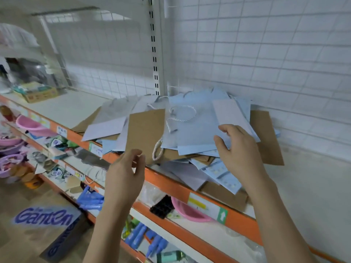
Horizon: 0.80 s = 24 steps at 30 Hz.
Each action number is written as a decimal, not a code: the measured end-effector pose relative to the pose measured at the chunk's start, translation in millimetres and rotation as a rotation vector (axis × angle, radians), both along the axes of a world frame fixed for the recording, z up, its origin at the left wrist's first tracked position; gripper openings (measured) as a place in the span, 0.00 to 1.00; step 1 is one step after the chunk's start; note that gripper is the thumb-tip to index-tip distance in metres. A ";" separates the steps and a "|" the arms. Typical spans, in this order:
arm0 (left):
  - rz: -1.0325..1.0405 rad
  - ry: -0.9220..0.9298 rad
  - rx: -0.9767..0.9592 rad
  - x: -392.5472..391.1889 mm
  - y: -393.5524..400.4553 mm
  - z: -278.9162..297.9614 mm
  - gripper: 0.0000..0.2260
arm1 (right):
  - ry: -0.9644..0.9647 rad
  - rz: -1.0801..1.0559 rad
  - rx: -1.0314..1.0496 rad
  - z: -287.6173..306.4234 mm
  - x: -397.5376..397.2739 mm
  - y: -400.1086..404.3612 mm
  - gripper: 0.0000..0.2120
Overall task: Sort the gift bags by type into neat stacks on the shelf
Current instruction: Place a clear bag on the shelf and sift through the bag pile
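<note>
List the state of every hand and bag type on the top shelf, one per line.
left hand: fingers loosely curled, holding nothing, in front of the shelf edge
right hand: open, fingers on the blue bags
blue bags: flat, loosely overlapped, unsorted
brown bag: flat on the pile, handle hanging toward the edge
lilac bags: flat, mixed into the pile
shelf: bags heaped, no neat stacks yet

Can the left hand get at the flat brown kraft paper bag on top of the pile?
Probably yes. The left hand hangs empty at the shelf edge, just before the flat brown kraft paper bag, whose near edge lies uncovered.
</note>
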<state>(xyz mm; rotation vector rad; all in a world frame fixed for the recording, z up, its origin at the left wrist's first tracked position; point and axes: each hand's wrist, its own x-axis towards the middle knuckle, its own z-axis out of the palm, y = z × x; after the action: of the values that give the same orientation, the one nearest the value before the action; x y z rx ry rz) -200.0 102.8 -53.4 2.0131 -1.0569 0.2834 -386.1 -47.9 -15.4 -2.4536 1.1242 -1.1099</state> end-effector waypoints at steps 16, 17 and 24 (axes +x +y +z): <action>-0.171 0.004 -0.088 86.7 -94.8 18.6 0.07 | 0.698 0.070 0.244 44.9 90.4 -109.8 0.50; -0.199 0.017 -0.097 89.3 -101.2 19.1 0.07 | 0.729 0.049 0.247 46.3 92.1 -112.2 0.50; -0.411 0.012 -0.084 106.4 -142.3 21.4 0.05 | 0.694 -0.189 0.137 47.5 101.4 -108.3 0.45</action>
<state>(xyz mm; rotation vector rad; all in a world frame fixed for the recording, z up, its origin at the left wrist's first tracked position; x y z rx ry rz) -93.6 -39.5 -32.0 1.6733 -1.3949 0.0955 -284.7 -156.2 32.1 -2.7271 1.5693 -0.1698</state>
